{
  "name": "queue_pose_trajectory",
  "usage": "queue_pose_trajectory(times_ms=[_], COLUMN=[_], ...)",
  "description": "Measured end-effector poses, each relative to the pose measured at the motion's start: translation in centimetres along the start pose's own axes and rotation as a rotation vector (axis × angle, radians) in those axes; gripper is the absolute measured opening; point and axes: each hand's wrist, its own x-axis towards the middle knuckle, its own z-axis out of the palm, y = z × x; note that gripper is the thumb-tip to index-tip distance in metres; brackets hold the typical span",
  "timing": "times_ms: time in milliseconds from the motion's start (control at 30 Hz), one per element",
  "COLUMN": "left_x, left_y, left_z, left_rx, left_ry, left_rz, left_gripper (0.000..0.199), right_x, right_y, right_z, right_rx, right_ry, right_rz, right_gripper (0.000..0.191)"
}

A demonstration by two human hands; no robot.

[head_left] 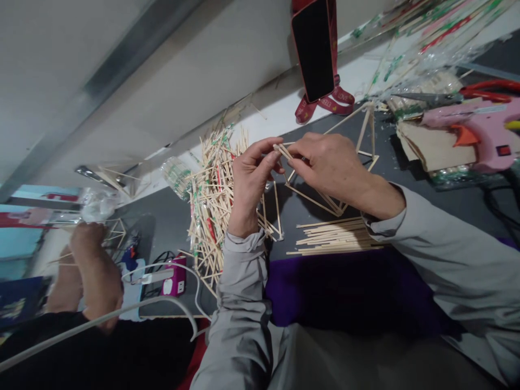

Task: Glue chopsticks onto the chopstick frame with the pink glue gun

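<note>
Assembly of thin wooden sticks at the bench [392, 173], with clock directions taken from your joined fingertips. Your left hand [252, 173] is closed to a pinch, thumb and forefinger meeting at the ends of the held sticks [286, 152]; your right hand [327, 162] pinches the same sticks just beside, its other fingers curled. Whether these sticks are joined to the stick frame [311, 203], which sits at 5 o'clock partly behind your right hand, you cannot tell. Farther out at 5 o'clock, loose sticks [335, 238] lie roughly parallel in a low row, the right sleeve above their far ends. A tangled heap of sticks [213, 200], flecked green and red, spreads at 8 o'clock beside your left wrist. Near 1 o'clock is a dark-screened phone [313, 51] with a red lanyard [343, 97]; at 3 o'clock, well apart, lies a pink glue gun [483, 132]. Between 8 and 9 o'clock, a co-worker's hand [87, 235] is blurred.
</note>
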Motion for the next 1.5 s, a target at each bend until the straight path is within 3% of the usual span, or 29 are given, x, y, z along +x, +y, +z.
queue_pose_trajectory(times_ms=[400, 500, 600, 700, 767, 867, 1033, 1133, 1267, 1333, 1500], left_x=[0.4, 0.4, 0.4, 0.4, 0.5, 0.3, -0.2, -0.5, -1.6, -2.7, -4.8], left_y=[-0.3, -0.4, -0.6, -1.0, -1.4, -2.0, -3.2, -3.3, -1.4, -0.1, 1.5], left_z=[0.1, 0.1, 0.0, -0.1, -0.2, -0.1, 0.5, 0.8, 0.7, 0.9, 3.1], left_rx=[-0.028, -0.021, -0.013, -0.064, -0.06, 0.056, 0.25, 0.33, 0.425, 0.396, 0.234], left_ry=[0.014, 0.006, -0.019, -0.043, -0.079, -0.147, -0.132, -0.145, -0.105, -0.125, -0.187], left_rz=[0.006, 0.003, -0.02, -0.021, -0.043, -0.106, -0.13, -0.145, -0.131, -0.115, -0.188], left_gripper=[0.024, 0.029, 0.04, 0.052, 0.053, 0.045, 0.032, 0.025, 0.011, 0.003, 0.007], right_x=[-0.3, -0.8, -1.3, -2.2, -3.4, -6.1, -9.8, -10.5, -10.2, -9.9, -9.3], right_y=[-0.2, -0.8, -0.7, 0.6, 2.2, 5.3, 9.3, 9.5, 8.6, 8.1, 7.4], right_z=[0.0, -1.8, -5.0, -7.8, -8.2, -6.4, -1.4, 0.3, 1.2, 1.4, 2.1], right_rx=[-0.073, -0.139, -0.16, -0.117, -0.038, -0.005, -0.041, -0.056, -0.076, -0.066, -0.006], right_ry=[0.011, 0.076, 0.131, 0.186, 0.161, 0.056, -0.269, -0.339, -0.348, -0.351, -0.338], right_rz=[0.005, 0.01, -0.001, -0.01, 0.022, 0.049, 0.075, 0.081, 0.044, 0.062, 0.167], right_gripper=[0.035, 0.037, 0.035, 0.035, 0.028, 0.02, 0.022, 0.024, 0.028, 0.028, 0.021])
